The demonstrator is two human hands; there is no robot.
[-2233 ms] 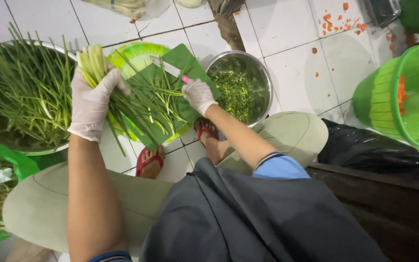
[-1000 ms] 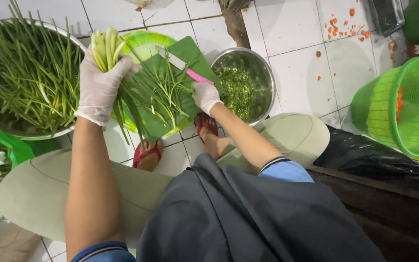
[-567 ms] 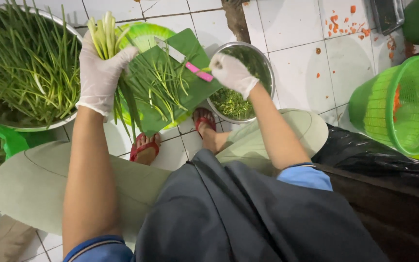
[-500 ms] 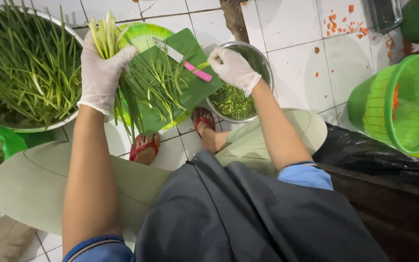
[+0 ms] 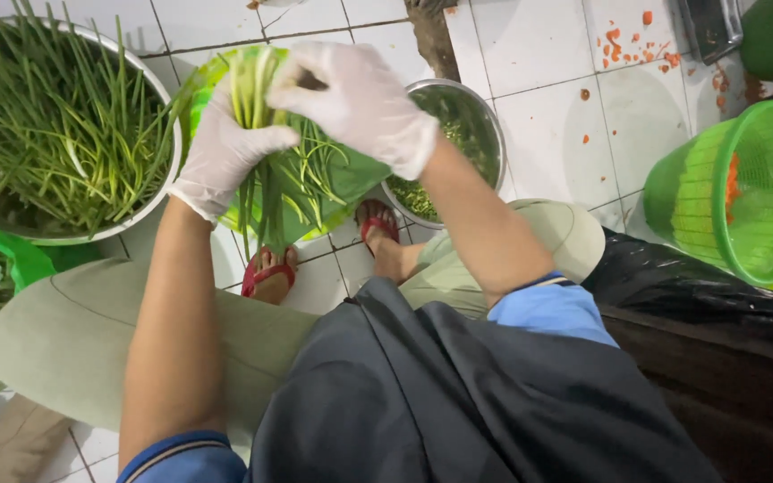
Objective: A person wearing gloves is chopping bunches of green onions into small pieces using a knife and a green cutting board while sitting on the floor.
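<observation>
Scallions (image 5: 261,134) sat bunched over the green board (image 5: 351,179), left hand (image 5: 225,156) clenched around them — right hand (image 5: 355,98), earlier beside the knife, now gripped their tops. Steel bowl (image 5: 458,143) behind; basin (image 5: 55,125) left.

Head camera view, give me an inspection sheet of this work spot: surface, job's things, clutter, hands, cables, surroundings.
Surface: white tiled floor, orange scraps scattered on it.
Job's things: bundle of long green stalks over a green cutting board; large white basin of green stalks; steel bowl of chopped greens.
Clutter: green slotted plastic basket, black plastic bag.
Hands: gloved left hand and gloved right hand both grip the bundle.
Cables: nothing seen.
Surroundings: red sandals.
</observation>
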